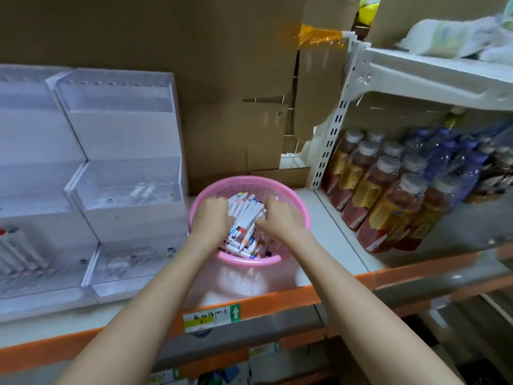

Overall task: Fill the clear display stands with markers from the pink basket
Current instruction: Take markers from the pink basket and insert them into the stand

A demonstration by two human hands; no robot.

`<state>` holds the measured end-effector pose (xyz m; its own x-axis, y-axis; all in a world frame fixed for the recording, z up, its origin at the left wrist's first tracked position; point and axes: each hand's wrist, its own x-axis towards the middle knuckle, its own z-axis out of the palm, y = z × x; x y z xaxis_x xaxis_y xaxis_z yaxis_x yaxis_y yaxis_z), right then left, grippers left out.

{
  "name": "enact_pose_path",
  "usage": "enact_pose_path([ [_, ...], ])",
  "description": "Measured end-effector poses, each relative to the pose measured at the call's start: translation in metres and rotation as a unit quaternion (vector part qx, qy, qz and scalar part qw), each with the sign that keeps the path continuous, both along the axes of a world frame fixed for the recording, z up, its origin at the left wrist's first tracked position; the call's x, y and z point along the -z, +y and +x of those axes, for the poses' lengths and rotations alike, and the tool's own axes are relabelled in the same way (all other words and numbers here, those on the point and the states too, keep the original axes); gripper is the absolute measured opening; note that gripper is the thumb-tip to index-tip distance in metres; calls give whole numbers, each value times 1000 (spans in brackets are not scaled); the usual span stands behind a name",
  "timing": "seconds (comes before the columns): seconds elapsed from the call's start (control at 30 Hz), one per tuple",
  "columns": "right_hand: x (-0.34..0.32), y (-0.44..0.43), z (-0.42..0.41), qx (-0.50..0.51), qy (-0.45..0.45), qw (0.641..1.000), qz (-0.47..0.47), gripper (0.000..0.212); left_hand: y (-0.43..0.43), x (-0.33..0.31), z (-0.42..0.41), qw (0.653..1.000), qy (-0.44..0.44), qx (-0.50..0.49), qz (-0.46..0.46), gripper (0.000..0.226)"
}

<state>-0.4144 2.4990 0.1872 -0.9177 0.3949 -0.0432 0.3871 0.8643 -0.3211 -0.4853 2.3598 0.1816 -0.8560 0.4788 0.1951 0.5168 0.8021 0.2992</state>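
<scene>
Bottles right, clear stands left of basket

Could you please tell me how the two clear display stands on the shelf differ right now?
The left display stand has a row of white markers standing in a lower tier, while the right display stand shows only a couple of loose markers in its middle tier. The left stand is cut off by the picture's edge; the right stand is fully in view and sits next to the pink basket. Both are clear, stepped stands.
</scene>
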Motion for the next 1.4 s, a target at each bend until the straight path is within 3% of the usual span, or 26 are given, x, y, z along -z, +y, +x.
enact_pose_path([
  [0.1,-6,3,-1,-5,-8,1000,-11,13,0,0,-5,1000,-20,-15,6,33],
  [0.37,1,10,-1,23,67,997,-37,19,3,0,-8,1000,-8,-4,-7,28],
  [0.5,2,12,-1,29,105,991,-73,18,6,-1,-5,999,36,22,-30,12],
  [0.73,4,8,-1,-23,127,980,-152,54,16,-4,1,989,99,35,-105,18],
  [0.83,3,8,1,-45,132,976,-164,59,16,-5,0,994,82,32,-62,4],
  [1.0,-1,7,4,-71,178,968,-164,52,12,-3,-5,995,55,31,79,10],
  [1.27,-21,-15,10,-109,309,925,-194,54,-5,-24,5,952,90,162,244,47],
  [1.4,-35,-35,13,-127,365,899,-206,54,-24,-42,19,930,94,201,292,52],
])
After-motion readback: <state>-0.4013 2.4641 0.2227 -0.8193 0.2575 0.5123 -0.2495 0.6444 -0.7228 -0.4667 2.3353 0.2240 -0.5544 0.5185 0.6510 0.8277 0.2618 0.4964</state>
